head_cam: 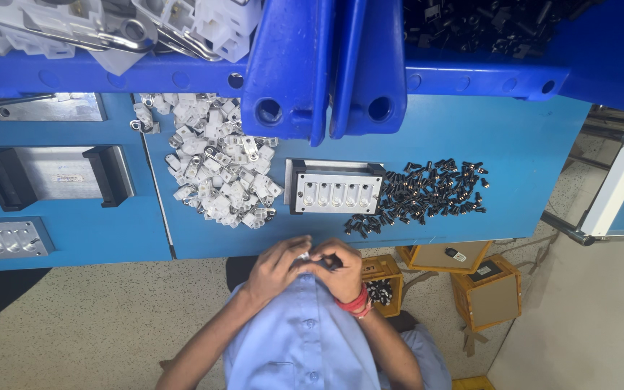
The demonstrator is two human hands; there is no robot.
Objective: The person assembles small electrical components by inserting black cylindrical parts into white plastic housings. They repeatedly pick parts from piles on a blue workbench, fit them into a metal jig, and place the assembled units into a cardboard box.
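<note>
Seen upside down from a head camera. Left hand (pixel 274 266) and right hand (pixel 341 269) brought together just off the edge of the blue desk (pixel 529 137), above a light blue shirt (pixel 301 339). Fingers of both curled tight around a small white part (pixel 303 256), pinched between the fingertips; a dark bit at the right fingertips, too small to make out. Red bangles (pixel 355 302) on the right wrist.

Containers: two blue bins along the far side of the desk. Left blue bin (pixel 110 72) filled with white plastic housings and metal clips; right blue bin (pixel 485 76) filled with small black parts. On the floor, three yellow-brown boxes: small box (pixel 384 271) holding black pieces, two larger boxes (pixel 448 258) (pixel 489 292) closed, with dark panels on top.

On the desk, loose: a pile of white clip parts (pixel 222 170), too many to count, and a scatter of black screws (pixel 427 191), likewise uncounted. Between the two piles, one metal fixture (pixel 335 189) with five oblong slots in a row. Farther along the neighbouring desk section, a second slotted fixture (pixel 5 240), a plate with two black handles (pixel 55 173), and one plain metal plate (pixel 52 108).
</note>
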